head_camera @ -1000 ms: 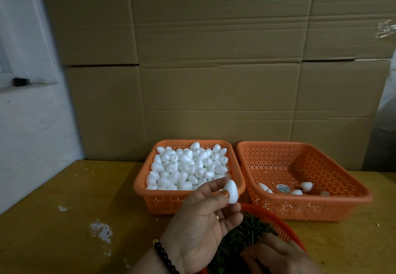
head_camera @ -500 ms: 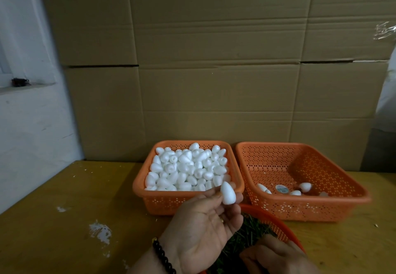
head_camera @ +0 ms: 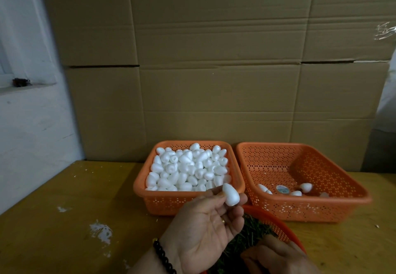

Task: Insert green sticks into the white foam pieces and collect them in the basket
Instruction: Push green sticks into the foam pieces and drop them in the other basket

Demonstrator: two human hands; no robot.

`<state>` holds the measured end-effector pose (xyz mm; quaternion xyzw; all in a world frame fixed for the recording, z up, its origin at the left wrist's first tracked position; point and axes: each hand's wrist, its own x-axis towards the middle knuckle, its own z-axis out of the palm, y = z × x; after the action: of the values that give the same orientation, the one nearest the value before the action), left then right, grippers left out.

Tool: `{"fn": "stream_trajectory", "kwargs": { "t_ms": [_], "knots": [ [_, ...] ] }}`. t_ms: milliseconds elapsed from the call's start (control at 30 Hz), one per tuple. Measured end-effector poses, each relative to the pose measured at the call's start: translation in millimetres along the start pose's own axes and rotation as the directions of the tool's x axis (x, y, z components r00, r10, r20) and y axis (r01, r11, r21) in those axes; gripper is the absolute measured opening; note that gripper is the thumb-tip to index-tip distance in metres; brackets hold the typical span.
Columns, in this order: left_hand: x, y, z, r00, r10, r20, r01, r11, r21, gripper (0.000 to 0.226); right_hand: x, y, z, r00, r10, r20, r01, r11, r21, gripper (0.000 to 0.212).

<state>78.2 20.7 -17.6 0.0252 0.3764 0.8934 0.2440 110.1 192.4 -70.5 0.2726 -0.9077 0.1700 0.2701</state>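
My left hand (head_camera: 205, 228) is raised palm up and pinches a white egg-shaped foam piece (head_camera: 231, 194) between thumb and fingertips. My right hand (head_camera: 276, 256) reaches down into a round orange basket (head_camera: 278, 224) of green sticks (head_camera: 250, 235) at the bottom edge; its fingers are curled into the sticks, and whether they hold one is hidden. Behind stand two square orange baskets: the left one (head_camera: 165, 200) heaped with several white foam pieces (head_camera: 188, 170), the right one (head_camera: 310, 209) holding a few foam pieces (head_camera: 305, 187).
The baskets sit on a yellow wooden table (head_camera: 75, 209) with white paint marks. Stacked cardboard boxes (head_camera: 214, 70) form a wall right behind the baskets. A white wall with a ledge (head_camera: 25, 85) is at the left.
My left hand has turned the foam piece between its fingertips, so the piece now points up and left. My right hand stays in the sticks.
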Motion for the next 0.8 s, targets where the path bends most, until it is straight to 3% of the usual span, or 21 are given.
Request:
{"fn": "stream_trajectory", "kwargs": {
  "t_ms": [500, 800],
  "knots": [
    [1, -1, -2, 1.0, -0.003, 0.003, 0.003, 1.0, 0.012, 0.031, 2, -3, -4, 0.999, 0.022, 0.028, -0.022, 1.0, -0.012, 0.023],
    [2, -2, -5, 1.0, 0.001, 0.003, -0.001, 0.999, 0.035, 0.043, 6, -11, -14, 0.998, 0.025, -0.052, -0.03, 0.995, -0.095, 0.023]
  ]
}}
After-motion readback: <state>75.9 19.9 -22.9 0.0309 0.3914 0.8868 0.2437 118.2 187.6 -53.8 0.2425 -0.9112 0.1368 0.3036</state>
